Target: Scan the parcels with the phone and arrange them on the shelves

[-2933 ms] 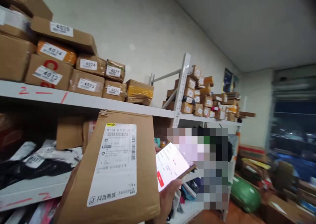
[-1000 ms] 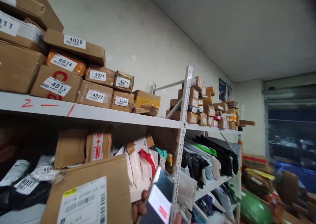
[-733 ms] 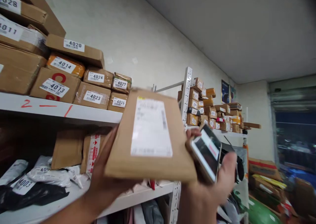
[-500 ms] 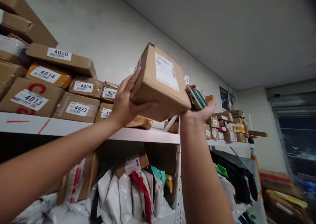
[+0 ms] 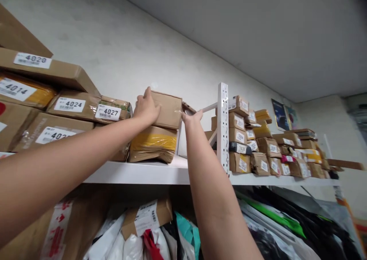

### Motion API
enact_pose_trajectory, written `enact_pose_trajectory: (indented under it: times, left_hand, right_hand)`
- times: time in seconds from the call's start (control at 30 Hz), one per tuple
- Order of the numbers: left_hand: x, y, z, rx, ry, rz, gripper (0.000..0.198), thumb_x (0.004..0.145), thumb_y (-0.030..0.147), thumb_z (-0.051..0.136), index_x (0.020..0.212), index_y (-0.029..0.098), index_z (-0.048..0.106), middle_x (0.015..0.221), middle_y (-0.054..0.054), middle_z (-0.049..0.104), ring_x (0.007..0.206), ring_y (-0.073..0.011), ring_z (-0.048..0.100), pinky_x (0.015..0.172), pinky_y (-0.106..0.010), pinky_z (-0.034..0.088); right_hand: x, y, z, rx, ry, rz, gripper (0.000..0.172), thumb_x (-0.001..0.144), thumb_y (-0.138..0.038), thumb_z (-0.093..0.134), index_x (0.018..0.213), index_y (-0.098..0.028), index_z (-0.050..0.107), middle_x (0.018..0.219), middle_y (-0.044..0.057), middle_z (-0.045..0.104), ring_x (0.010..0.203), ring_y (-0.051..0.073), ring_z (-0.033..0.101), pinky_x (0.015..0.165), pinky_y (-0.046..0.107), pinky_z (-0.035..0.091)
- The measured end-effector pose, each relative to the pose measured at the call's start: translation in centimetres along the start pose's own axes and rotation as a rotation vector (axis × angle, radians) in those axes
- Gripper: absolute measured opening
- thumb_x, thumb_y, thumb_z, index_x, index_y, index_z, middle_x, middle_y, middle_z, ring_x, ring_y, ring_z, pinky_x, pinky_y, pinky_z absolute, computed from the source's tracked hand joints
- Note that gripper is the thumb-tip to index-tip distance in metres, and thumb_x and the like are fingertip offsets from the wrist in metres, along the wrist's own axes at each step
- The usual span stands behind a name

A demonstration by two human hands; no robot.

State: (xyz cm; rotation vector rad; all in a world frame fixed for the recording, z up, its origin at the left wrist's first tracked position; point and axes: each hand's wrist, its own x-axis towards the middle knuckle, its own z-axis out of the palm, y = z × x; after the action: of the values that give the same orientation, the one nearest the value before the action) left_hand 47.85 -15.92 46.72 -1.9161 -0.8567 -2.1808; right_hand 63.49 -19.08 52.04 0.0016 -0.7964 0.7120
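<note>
There was open room above the brown box (image 5: 168, 110), up the grey wall (image 5: 160, 57) to the ceiling (image 5: 229, 23). To the right, a bit of the top shelf (image 5: 143, 174) showed between the taped box (image 5: 153, 139) and the white post (image 5: 223, 130). The left side was tighter, with the box marked 4027 (image 5: 108, 111) near the left hand (image 5: 146, 109). The shelf's front edge ran along just under the taped box.

The brown box was up on the taped box, and its right end poked out a little past it. The left hand held its left end, with the thumb on the front and a finger up by the top edge. The right hand (image 5: 193, 116) was closed around a phone (image 5: 188, 108) just beside the box's right end; I could not tell if that hand touched the box.

The box's front looked plain and flat, with straight edges. The taped box below had a wide yellow band and a crumpled, bent bottom.
</note>
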Motion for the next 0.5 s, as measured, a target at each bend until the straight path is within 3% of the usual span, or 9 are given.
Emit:
enact_pose_trajectory:
  times: [0.07, 0.13, 0.2, 0.27, 0.3, 0.37, 0.43, 0.5]
  left_hand:
    - [-1.3, 0.4, -0.1, 0.108, 0.053, 0.22, 0.081, 0.074, 0.033, 0.067, 0.146, 0.017, 0.033, 0.151, -0.024, 0.027, 0.138, -0.047, 0.025, 0.107, -0.069, 0.022]
    - [-2.7, 1.1, -0.3, 0.141, 0.032, 0.448, 0.071, 0.074, 0.035, 0.067, 0.14, 0.02, 0.044, 0.154, -0.018, 0.025, 0.142, -0.0444, 0.015, 0.111, -0.069, 0.01]
    - [-4.7, 1.8, -0.5, 0.053, -0.068, 0.516, 0.059, 0.079, 0.037, 0.061, 0.134, 0.019, 0.051, 0.146, -0.017, 0.037, 0.138, -0.0395, 0.028, 0.112, -0.063, 0.017]
    - [-7.3, 2.2, -0.7, -0.174, -0.249, 0.378, 0.048, 0.084, 0.041, 0.051, 0.123, 0.014, 0.058, 0.124, -0.017, 0.055, 0.12, -0.0334, 0.051, 0.104, -0.056, 0.037]
    - [-8.9, 2.3, -0.7, -0.331, -0.401, 0.268, 0.046, 0.086, 0.044, 0.046, 0.115, 0.013, 0.062, 0.112, -0.015, 0.061, 0.108, -0.0301, 0.058, 0.097, -0.052, 0.045]
    - [-12.7, 2.3, -0.8, -0.667, -0.818, 0.058, 0.047, 0.087, 0.051, 0.043, 0.103, 0.014, 0.066, 0.093, -0.011, 0.067, 0.09, -0.0243, 0.065, 0.083, -0.044, 0.053]
    - [-16.8, 2.3, -1.0, -0.946, -1.169, -0.061, 0.046, 0.082, 0.053, 0.051, 0.106, 0.017, 0.066, 0.088, -0.007, 0.068, 0.079, -0.0203, 0.065, 0.074, -0.037, 0.055]
    - [-20.7, 2.2, -1.4, -1.115, -1.254, -0.14, 0.048, 0.076, 0.048, 0.061, 0.116, 0.021, 0.063, 0.092, -0.005, 0.071, 0.073, -0.0177, 0.064, 0.068, -0.032, 0.055]
  right_hand:
    - [-1.3, -0.4, -1.3, 0.012, -0.034, 0.043, 0.069, 0.095, -0.057, 0.01, 0.107, -0.002, 0.05, 0.076, 0.009, 0.062, 0.062, 0.014, 0.064, 0.056, 0.031, 0.058]
    - [-3.9, -1.7, -3.5, -0.005, -0.095, 0.042, 0.068, 0.092, -0.063, 0.022, 0.103, -0.005, 0.054, 0.076, 0.009, 0.065, 0.069, 0.017, 0.067, 0.062, 0.035, 0.059]
    - [-7.7, -3.1, -6.5, -0.101, -0.222, 0.019, 0.064, 0.09, -0.066, 0.029, 0.1, -0.012, 0.06, 0.078, 0.008, 0.069, 0.073, 0.02, 0.069, 0.067, 0.039, 0.06]
    - [-12.4, -4.3, -9.9, -0.287, -0.323, 0.075, 0.076, 0.089, -0.069, 0.021, 0.1, -0.008, 0.064, 0.084, 0.014, 0.072, 0.072, 0.021, 0.069, 0.066, 0.038, 0.06]
    - [-14.8, -4.7, -11.6, -0.337, -0.346, 0.101, 0.077, 0.089, -0.07, 0.021, 0.101, -0.008, 0.065, 0.087, 0.014, 0.073, 0.07, 0.02, 0.07, 0.064, 0.037, 0.06]
    - [-19.7, -4.8, -14.5, -0.394, -0.374, 0.144, 0.071, 0.084, -0.073, 0.036, 0.107, -0.012, 0.066, 0.089, 0.011, 0.074, 0.069, 0.019, 0.069, 0.062, 0.035, 0.06]
    - [-23.9, -4.3, -16.7, -0.446, -0.273, 0.198, 0.071, 0.075, -0.077, 0.049, 0.103, -0.015, 0.069, 0.082, 0.009, 0.074, 0.071, 0.022, 0.07, 0.066, 0.039, 0.06]
    - [-27.2, -3.5, -18.2, -0.444, -0.122, 0.21, 0.068, 0.067, -0.078, 0.058, 0.1, -0.02, 0.071, 0.083, 0.008, 0.075, 0.078, 0.024, 0.071, 0.073, 0.042, 0.059]
